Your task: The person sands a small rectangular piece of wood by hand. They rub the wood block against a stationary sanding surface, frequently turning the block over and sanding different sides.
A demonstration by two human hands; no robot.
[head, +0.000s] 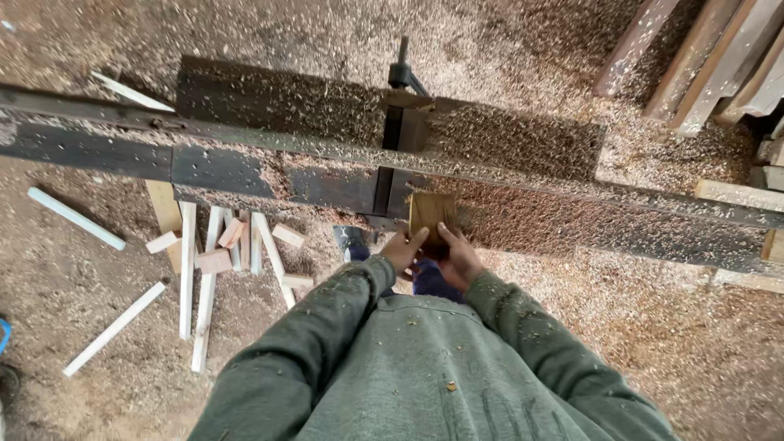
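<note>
A small brown wooden block (432, 212) stands on edge on the dark metal machine bed (229, 167), just right of the gap in the bed. My left hand (403, 248) grips the block's lower left corner. My right hand (459, 258) holds its lower right side. Both green sleeves, flecked with sawdust, reach up from the bottom of the view.
Sawdust covers the floor and much of the machine. Pale wooden strips and short offcuts (220, 253) lie on the floor at the left. Long planks (702, 57) lean at the top right. A black lever (403, 69) stands behind the bed.
</note>
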